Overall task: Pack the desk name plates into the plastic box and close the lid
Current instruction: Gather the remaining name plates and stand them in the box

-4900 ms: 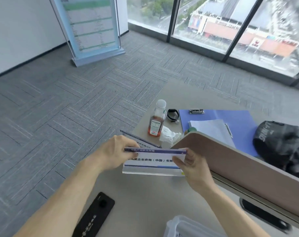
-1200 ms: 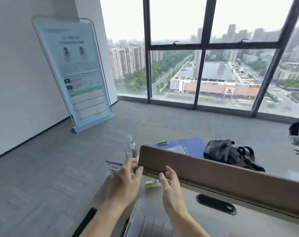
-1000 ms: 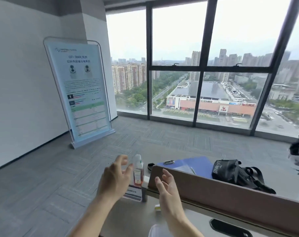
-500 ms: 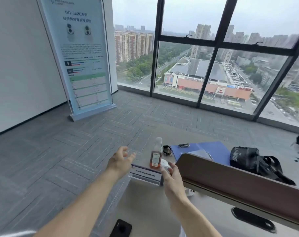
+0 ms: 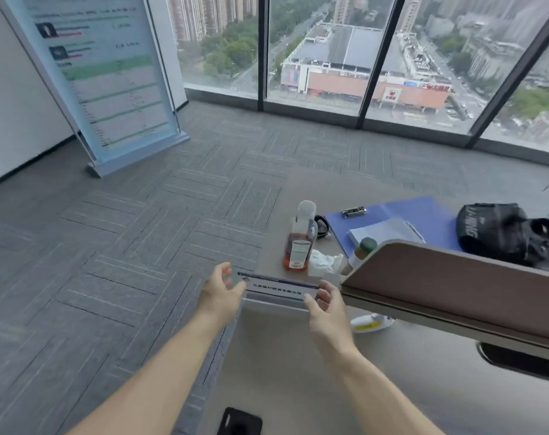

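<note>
A clear acrylic desk name plate [image 5: 278, 289] with a blue-edged printed card stands near the desk's far left corner. My left hand [image 5: 220, 293] is at its left end, fingers spread and relaxed, thumb close to the plate's edge. My right hand [image 5: 325, 306] is at its right end, with thumb in front and fingers above, bracketing the end without a clear grip. The plastic box is out of view.
Behind the plate stand a bottle of orange liquid [image 5: 300, 243], a crumpled tissue [image 5: 325, 262], a blue clipboard [image 5: 417, 215] and a black bag [image 5: 505, 233]. A brown desk divider [image 5: 455, 287] runs on the right. A black phone [image 5: 238, 422] lies near me.
The view dropped from the window back to the desk. Both hands reached forward from the box area and now flank the ends of the standing name plate.
</note>
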